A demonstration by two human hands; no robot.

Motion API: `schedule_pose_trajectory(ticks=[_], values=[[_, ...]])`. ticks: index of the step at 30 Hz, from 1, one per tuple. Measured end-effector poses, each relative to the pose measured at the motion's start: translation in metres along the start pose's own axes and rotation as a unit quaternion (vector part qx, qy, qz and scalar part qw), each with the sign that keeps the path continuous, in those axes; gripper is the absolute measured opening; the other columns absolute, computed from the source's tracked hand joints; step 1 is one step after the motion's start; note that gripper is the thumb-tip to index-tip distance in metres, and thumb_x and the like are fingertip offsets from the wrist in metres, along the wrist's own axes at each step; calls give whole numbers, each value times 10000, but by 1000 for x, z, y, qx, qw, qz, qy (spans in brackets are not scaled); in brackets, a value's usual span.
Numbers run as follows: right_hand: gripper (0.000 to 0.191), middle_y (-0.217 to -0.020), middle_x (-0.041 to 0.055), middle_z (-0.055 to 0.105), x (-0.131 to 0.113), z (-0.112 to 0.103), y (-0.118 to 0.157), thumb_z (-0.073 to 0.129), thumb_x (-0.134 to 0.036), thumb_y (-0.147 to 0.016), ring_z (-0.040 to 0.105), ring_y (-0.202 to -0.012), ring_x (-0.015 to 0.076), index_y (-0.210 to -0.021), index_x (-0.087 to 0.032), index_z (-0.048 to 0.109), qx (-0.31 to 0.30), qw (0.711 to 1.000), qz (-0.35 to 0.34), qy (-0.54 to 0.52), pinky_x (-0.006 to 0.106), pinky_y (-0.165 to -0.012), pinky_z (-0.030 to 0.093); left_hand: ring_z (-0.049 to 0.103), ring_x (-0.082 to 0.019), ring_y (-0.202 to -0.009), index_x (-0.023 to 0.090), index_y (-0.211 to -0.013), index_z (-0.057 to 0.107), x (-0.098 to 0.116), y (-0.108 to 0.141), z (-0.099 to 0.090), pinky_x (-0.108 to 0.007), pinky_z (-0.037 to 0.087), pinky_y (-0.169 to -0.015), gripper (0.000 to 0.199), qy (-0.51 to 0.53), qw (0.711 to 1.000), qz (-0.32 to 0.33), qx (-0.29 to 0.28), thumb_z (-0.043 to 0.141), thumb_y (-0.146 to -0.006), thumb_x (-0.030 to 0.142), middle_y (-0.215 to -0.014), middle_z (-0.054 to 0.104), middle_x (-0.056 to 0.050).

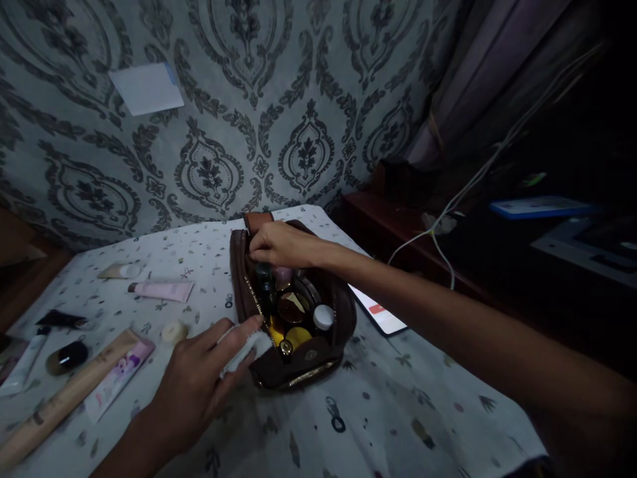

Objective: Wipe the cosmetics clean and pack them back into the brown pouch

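Note:
An unzipped dark brown toiletry bag (239, 265) stands on the patterned white sheet. Inside it are a dark green bottle (266, 282), a pink-capped item (283, 276), a round gold-toned container (292, 307), a white-lidded jar (323, 317) and a yellow lid (298, 338). My right hand (281, 244) reaches into the bag's far end with fingers curled; whatever they pinch is hidden. My left hand (199, 372) is closed around a crumpled white tissue (249, 352), its fingertips at the zipper edge of the near left side.
Left on the sheet (298, 431) lie a pink tube (162, 291), a beige tube (117, 271), a cream-coloured round piece (174, 331), a floral tube (119, 378), a long tan item (70, 398) and a black-lidded jar (73, 355). A lit phone (383, 315) lies right of the bag, near a white cable (440, 255).

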State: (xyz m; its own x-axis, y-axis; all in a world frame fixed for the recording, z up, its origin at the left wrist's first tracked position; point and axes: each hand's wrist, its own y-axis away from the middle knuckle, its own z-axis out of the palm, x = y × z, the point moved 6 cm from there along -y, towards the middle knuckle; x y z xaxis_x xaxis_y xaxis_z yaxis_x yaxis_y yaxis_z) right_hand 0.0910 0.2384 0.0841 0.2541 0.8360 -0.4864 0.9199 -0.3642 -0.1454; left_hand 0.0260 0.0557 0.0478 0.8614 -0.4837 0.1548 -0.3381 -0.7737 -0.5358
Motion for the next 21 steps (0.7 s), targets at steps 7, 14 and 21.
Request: schedule_pose_trajectory(ticks=[7,14,21], values=[[371,-450,-73,365,0,2,1,505,-111,-857,334,-472,73,-500,-173,425,-81,996,14,-37,237,-527,257,680,-146,-725,220,-1370,486,0,2,1,-205,519,-563,348,5,1000,3,1,414,-1032,261,-899,688,-52],[450,-449,-62,361,1,-1,9,493,-252,-942,325,-493,76,-505,-167,427,-47,998,50,-1,252,-556,247,682,-144,-730,226,-1373,478,1,0,-1,-213,534,-606,351,-4,1000,-2,-11,405,-1030,240,-902,676,-46],[444,-461,-54,393,-2,-1,14,473,-247,-954,340,-493,75,-520,-158,452,-32,997,66,-7,245,-563,250,645,-142,-694,211,-1396,458,1,-1,-2,-208,511,-561,372,-4,1000,4,-20,396,-1031,246,-853,644,-33]])
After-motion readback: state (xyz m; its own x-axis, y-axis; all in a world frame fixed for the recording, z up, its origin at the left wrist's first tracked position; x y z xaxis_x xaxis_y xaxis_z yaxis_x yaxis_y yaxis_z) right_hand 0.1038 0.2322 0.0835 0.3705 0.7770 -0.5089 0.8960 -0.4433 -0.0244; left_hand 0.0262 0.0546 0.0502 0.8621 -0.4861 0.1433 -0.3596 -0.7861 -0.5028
